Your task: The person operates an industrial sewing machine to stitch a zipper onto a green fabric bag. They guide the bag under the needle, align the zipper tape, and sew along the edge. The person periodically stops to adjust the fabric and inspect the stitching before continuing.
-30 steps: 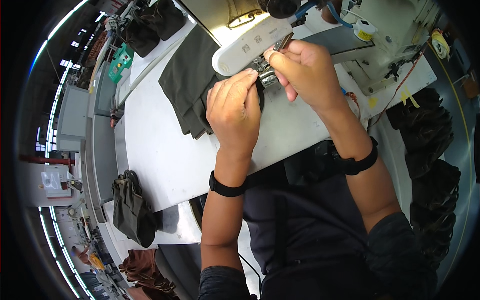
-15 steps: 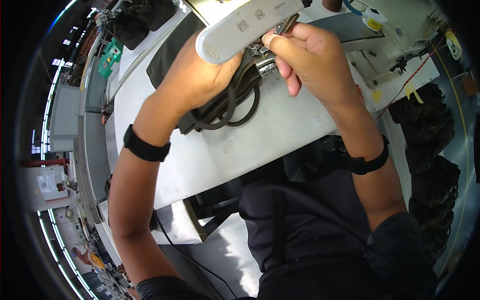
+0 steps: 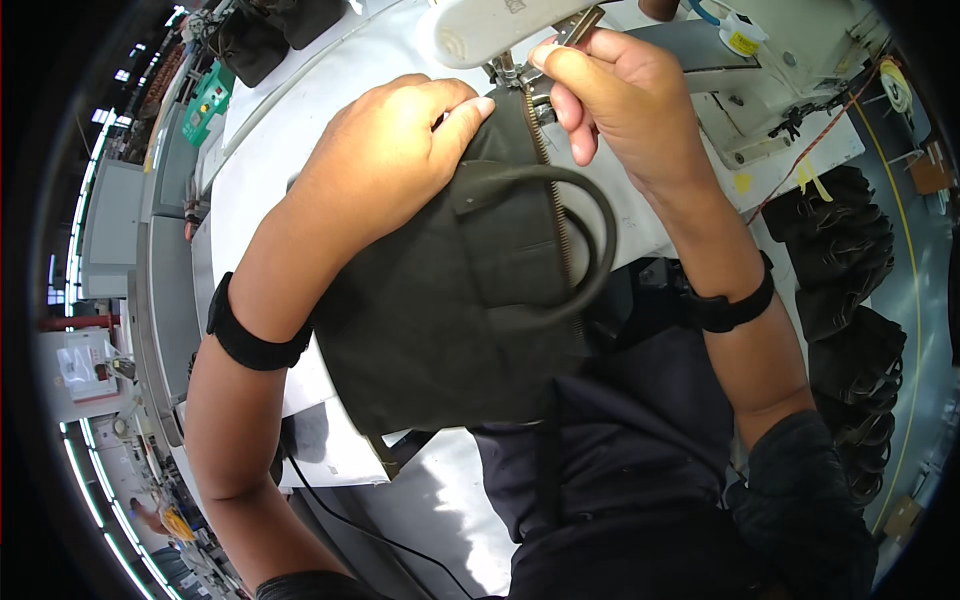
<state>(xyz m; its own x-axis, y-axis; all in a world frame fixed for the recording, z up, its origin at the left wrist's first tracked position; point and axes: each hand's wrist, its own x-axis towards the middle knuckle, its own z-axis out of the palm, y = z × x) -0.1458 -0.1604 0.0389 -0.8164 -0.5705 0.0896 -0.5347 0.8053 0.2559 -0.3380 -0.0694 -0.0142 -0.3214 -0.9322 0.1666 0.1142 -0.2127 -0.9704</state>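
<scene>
Sliding toward the lower centre of the frame, the dark olive bag now hangs off the white bench edge over the person's lap, where a second ago only a folded edge lay under the sewing machine head at upper centre. The left hand has shifted from flat pressing to a curled grip on the bag's upper edge. The right hand pinches the zipper top by the needle. More zipper length looks fed through, judging by the exposed teeth and loose handle.
</scene>
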